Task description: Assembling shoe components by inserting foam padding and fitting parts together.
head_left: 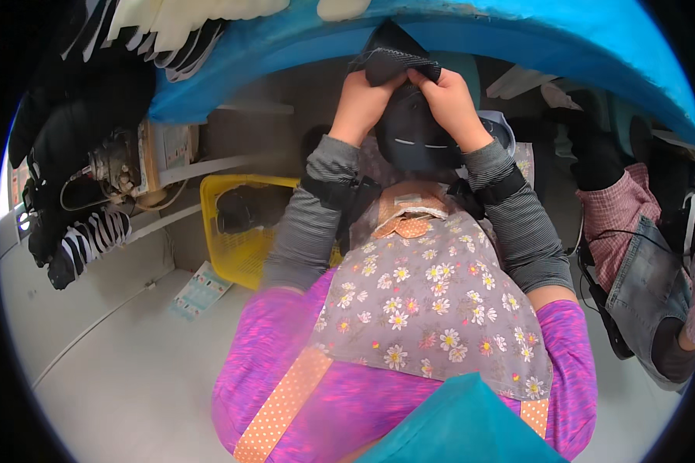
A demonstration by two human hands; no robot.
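At the top middle, both hands hold a black, knitted, sock-like piece (394, 40) with a grey-flecked band across it. My left hand (365, 102) grips its lower left edge with curled fingers, partly hidden under the fabric. My right hand (448, 99) pinches the right side, thumb towards the left hand. The two thumbs nearly meet at the lower edge. Below and between my wrists lies more black fabric (413, 133) with short white marks, spread over my lap.
A blue-covered table (564, 29) curves along the far side. Striped and black knitwear (93, 235) hangs at the left beside a machine (116, 166). A yellow basket (222, 258) stands on the floor by my left arm. Another person's pink checked sleeve (622, 204) shows at the right.
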